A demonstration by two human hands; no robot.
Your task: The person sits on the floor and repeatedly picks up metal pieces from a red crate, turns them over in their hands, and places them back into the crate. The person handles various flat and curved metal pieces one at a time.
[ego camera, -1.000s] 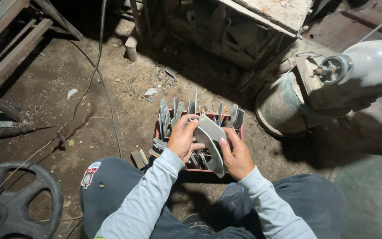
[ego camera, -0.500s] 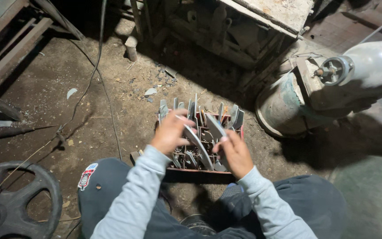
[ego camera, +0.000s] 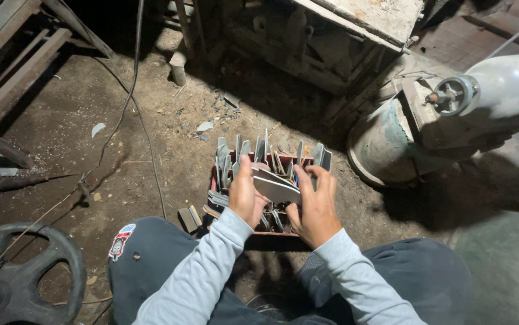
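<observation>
Both hands grip one flat grey metal blade (ego camera: pixel 276 188) just above the red crate (ego camera: pixel 271 232). Left hand (ego camera: pixel 244 195) clamps its near-left end, right hand (ego camera: pixel 315 207) curls over the right edge. Long axis runs hand to hand, slightly tilted. More upright blades (ego camera: pixel 241 153) stand beyond. Crate interior under the blade is hidden.

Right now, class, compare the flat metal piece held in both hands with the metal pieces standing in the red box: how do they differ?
The held metal piece lies nearly flat across the box; the standing pieces stand on edge. The left hand and right hand grip the held piece, while the standing pieces rest untouched in the red box. The held piece shows its broad face; the standing pieces show thin edges. Both are grey sheet metal.
</observation>
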